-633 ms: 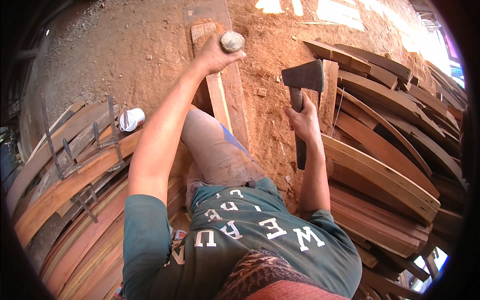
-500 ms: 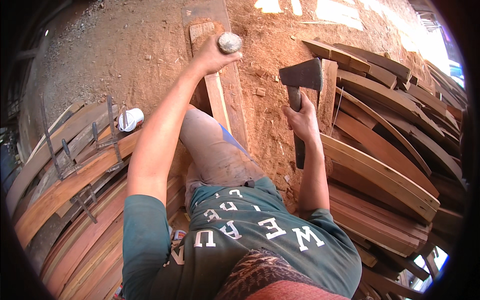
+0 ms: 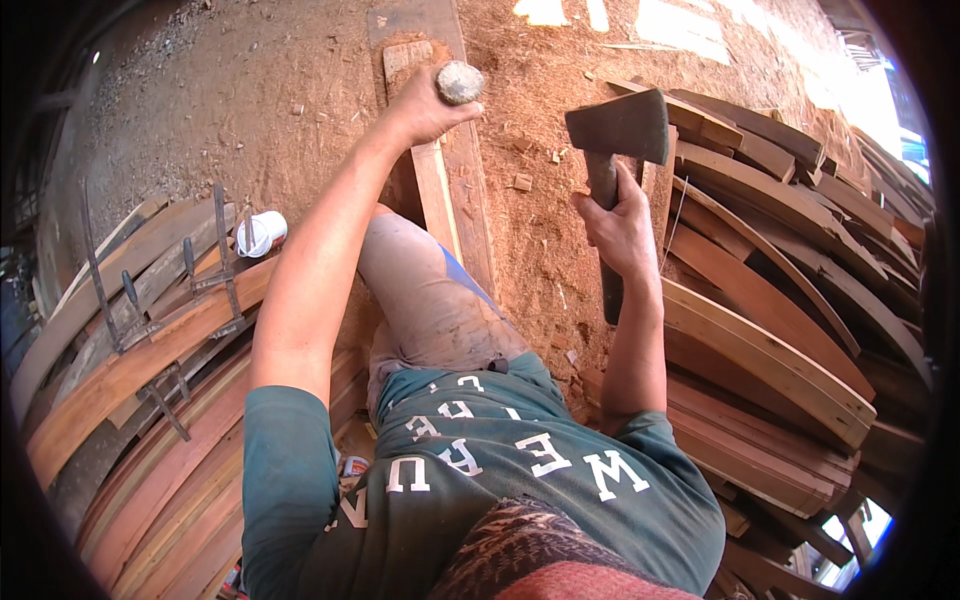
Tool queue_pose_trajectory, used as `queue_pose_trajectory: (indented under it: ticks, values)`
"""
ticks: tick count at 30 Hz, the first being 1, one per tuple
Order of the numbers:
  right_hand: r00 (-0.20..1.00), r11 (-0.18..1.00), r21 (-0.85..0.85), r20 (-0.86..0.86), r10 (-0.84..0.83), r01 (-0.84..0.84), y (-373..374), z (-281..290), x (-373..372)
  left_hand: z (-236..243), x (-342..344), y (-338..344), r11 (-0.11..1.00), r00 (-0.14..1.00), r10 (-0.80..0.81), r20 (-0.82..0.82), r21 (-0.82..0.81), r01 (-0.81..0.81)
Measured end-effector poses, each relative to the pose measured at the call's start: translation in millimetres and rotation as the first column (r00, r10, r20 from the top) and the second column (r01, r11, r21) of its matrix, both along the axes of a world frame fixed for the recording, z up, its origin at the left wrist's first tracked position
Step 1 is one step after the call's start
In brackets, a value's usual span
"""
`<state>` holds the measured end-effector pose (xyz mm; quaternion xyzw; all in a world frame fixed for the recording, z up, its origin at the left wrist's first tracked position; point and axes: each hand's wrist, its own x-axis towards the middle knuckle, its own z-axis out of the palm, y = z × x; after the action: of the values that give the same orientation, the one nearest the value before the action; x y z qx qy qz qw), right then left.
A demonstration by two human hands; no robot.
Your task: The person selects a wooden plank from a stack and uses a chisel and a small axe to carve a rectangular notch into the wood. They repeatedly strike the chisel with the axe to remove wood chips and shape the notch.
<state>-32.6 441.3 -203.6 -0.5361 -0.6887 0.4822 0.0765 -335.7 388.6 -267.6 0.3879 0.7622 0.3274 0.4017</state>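
Observation:
My left hand (image 3: pixel 415 108) is closed round a thick round handle (image 3: pixel 460 83), its pale, battered end facing up. The rest of that tool is hidden below my fist. Beneath it lies a narrow wooden workpiece (image 3: pixel 436 200) on a wider plank (image 3: pixel 468 200), with my bent leg beside them. Off to the right, my right hand (image 3: pixel 628 222) grips a hatchet (image 3: pixel 620 125) by its dark shaft. The hatchet's broad dark head is raised above my fingers, apart from the left hand's tool.
Curved timbers (image 3: pixel 770 220) are stacked along the right. On the left, metal clamps (image 3: pixel 215 270) sit on an orange-brown board (image 3: pixel 150 370), near a white bucket (image 3: pixel 262 235). More long boards (image 3: pixel 180 480) lie at lower left. Sawdust and chips cover the ground (image 3: pixel 540 230).
My right hand has lifted the hatchet slightly, up and to the right, and its head looks larger. My left hand stays over the workpiece with the round handle.

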Motion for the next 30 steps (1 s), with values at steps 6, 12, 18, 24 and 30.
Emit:
queue_pose_trajectory:
  ticks: [6, 12, 18, 24, 30]
  values:
    - [0.978, 0.972, 0.236, -0.199, 0.062, -0.013, 4, 51, -37, -19, -4, -6, 1.0, 1.0, 0.029, 0.01, -0.011, -0.029]
    - [0.895, 0.796, 0.411, 0.163, 0.415, -0.445, 6, -33, -92, -23, -9, -9, 0.958, 0.972, -0.236, 0.002, 0.168, 0.232]
    - [0.9, 0.832, 0.345, 0.133, 0.415, -0.434, 19, 12, -91, -41, -15, -6, 0.996, 0.988, -0.052, 0.142, 0.084, 0.041]
    - [0.753, 0.826, 0.454, -0.656, 0.057, 0.333, 16, 125, -106, -50, -11, -14, 0.999, 0.995, 0.049, 0.084, -0.016, -0.048]
    - [0.929, 0.803, 0.496, 0.022, 0.369, -0.33, -3, -43, -115, -37, -2, -7, 0.977, 0.98, -0.159, -0.122, 0.121, 0.173]
